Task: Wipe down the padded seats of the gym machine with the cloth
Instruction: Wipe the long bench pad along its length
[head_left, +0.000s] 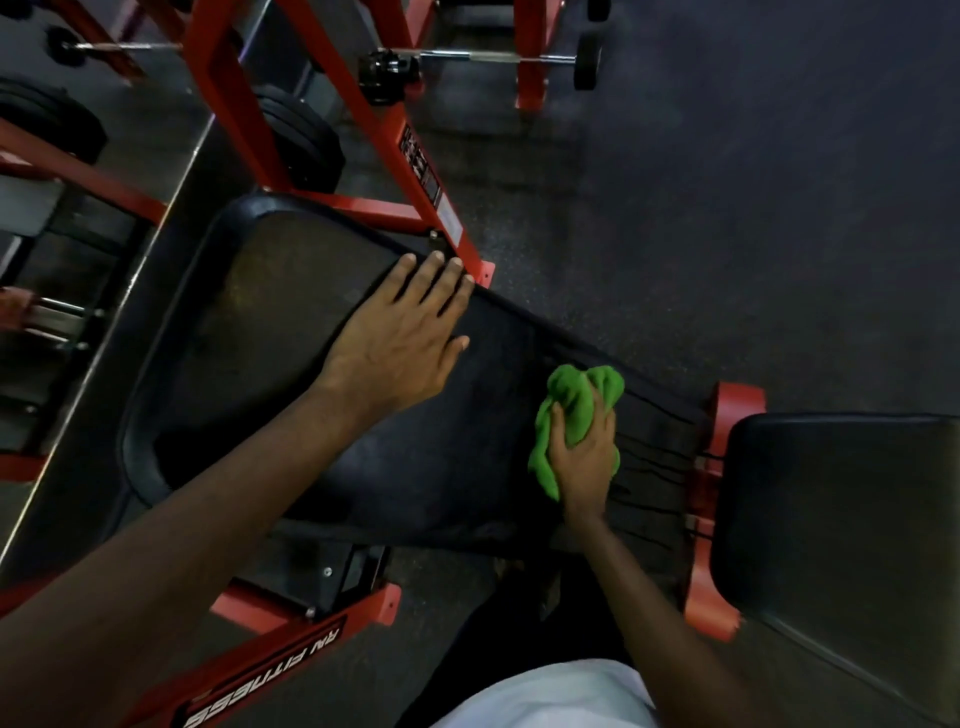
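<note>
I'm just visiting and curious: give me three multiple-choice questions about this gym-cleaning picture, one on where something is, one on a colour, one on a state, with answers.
1. Where is the cloth?
A. on the floor
B. on the long black pad, near its narrow end
C. draped over the barbell

2. What colour is the machine's frame?
A. red
B. yellow
C. white

3. What is the left hand doing?
A. gripping a dumbbell
B. clenched in a fist in the air
C. lying flat, fingers spread, on the pad

Answers:
1. B, the green cloth is bunched under the right hand on the pad, close to the separate seat pad.
2. A, the beams beside and under the pad are red.
3. C, the palm lies open on the pad, with the fingertips at its far edge.
</note>
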